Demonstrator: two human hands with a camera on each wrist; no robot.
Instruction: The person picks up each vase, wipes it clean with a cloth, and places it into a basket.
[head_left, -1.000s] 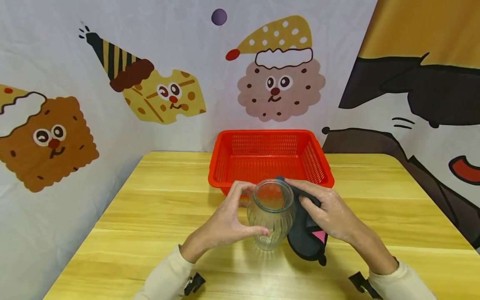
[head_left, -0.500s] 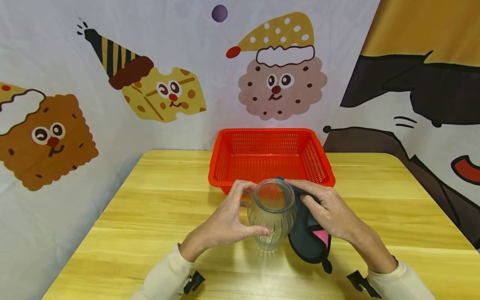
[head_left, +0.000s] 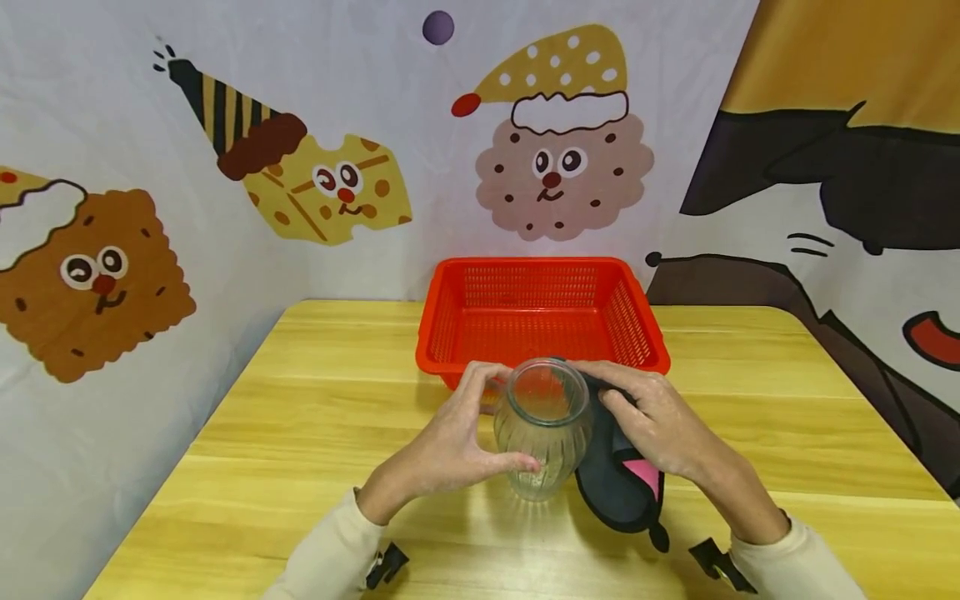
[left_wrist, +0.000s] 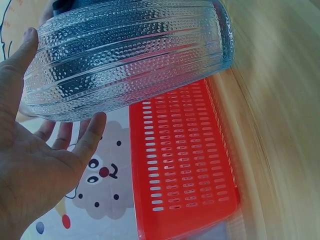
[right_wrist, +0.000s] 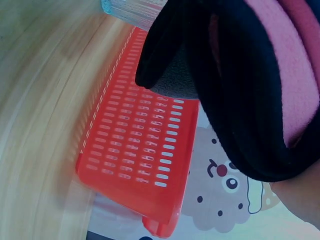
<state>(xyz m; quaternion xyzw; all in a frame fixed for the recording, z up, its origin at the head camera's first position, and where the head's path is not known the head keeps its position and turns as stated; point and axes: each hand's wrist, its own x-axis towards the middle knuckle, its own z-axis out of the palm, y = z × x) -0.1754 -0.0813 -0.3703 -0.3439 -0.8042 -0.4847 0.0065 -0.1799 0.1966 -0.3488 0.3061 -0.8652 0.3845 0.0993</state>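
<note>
A ribbed clear glass jar stands upright, mouth up, in the middle of the head view. My left hand holds it from the left, thumb at the front and fingers round the back. In the left wrist view its pebbled glass wall fills the top. My right hand holds a dark grey cloth with black edging against the jar's right side. The cloth's pink side shows in the right wrist view, where folded fabric hides most of the hand. A small black tab hangs at its lower corner.
Behind the jar, a red plastic basket with slotted walls sits toward the far side of the wooden table. A cartoon-printed cloth backdrop rises behind the table.
The cloth's lower corner has swung slightly right and down, and its top end has dipped a little behind the jar. The jar and left hand hold nearly still.
</note>
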